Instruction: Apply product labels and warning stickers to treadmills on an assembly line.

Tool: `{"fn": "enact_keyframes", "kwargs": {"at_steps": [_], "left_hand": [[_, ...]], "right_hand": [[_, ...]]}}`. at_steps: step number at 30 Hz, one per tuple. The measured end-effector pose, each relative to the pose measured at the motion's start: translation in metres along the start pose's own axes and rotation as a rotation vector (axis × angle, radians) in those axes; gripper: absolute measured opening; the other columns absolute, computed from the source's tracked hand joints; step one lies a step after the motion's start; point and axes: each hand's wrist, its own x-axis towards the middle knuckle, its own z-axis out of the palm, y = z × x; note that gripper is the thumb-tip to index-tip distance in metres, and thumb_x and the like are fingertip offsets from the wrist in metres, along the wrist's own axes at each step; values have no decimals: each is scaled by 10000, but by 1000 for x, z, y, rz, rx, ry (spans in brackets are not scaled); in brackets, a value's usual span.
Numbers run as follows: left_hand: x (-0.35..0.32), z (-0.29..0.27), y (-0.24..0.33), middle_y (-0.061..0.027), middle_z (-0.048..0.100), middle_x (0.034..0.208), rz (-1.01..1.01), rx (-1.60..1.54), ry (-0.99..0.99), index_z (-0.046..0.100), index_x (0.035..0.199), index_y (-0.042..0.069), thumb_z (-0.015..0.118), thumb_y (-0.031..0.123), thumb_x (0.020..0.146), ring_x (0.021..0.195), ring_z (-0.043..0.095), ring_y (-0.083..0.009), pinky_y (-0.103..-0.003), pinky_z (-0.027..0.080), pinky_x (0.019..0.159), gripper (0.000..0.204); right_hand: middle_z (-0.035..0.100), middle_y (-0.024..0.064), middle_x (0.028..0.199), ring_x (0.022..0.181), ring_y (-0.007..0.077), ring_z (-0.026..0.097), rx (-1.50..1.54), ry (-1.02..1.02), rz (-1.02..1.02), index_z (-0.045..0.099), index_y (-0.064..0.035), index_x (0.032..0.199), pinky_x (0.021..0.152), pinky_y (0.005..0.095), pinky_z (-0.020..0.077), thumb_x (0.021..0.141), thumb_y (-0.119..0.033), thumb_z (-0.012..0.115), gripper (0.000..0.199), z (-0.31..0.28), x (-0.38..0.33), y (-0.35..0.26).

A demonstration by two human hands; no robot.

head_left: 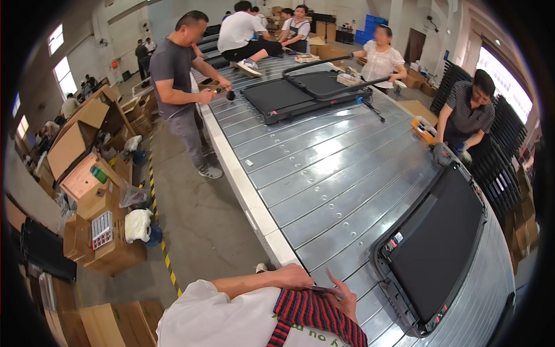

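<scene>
The right hand [345, 298] sits at the lower edge of the view, fingers curled around a thin, flat dark object [324, 288]; what that object is cannot be told. The left hand [295, 277] rests beside it at the near edge of the table [324, 168], its fingers bent over the same object's left end, though whether it grips or only touches cannot be told. Both forearms cross in front of a white shirt and a red striped cloth [315, 315]. Just to the right of the hands lies a flat black treadmill [436, 243], set at an angle on the ribbed metal table surface. A person in a striped shirt [465, 113] leans over its far end. Well apart, at the far end of the table, a second treadmill [303, 92] lies with its handle frame folded over it. A person in a grey shirt [173, 75] stands at the table's left side. Cardboard boxes [87, 173] stand on the floor to the left.
</scene>
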Motion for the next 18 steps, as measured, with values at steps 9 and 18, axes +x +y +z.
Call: {"fn": "enact_keyframes", "kwargs": {"at_steps": [9, 18], "left_hand": [[-12, -9, -25, -150, 585, 675, -26, 13, -25, 565, 745, 84, 452, 261, 811, 679, 569, -354, -448, 424, 590, 219], [-11, -17, -36, -158, 579, 659, 47, 28, 13, 556, 798, 72, 453, 259, 822, 664, 567, -354, -436, 425, 569, 215]], "right_hand": [[649, 79, 829, 739, 206, 639, -73, -36, -6, 497, -99, 1142, 658, 278, 495, 745, -41, 624, 421, 15, 24, -16], [652, 69, 845, 763, 237, 636, -48, -32, 2, 488, -157, 1162, 682, 299, 505, 763, -68, 612, 427, 21, 30, -19]]}}
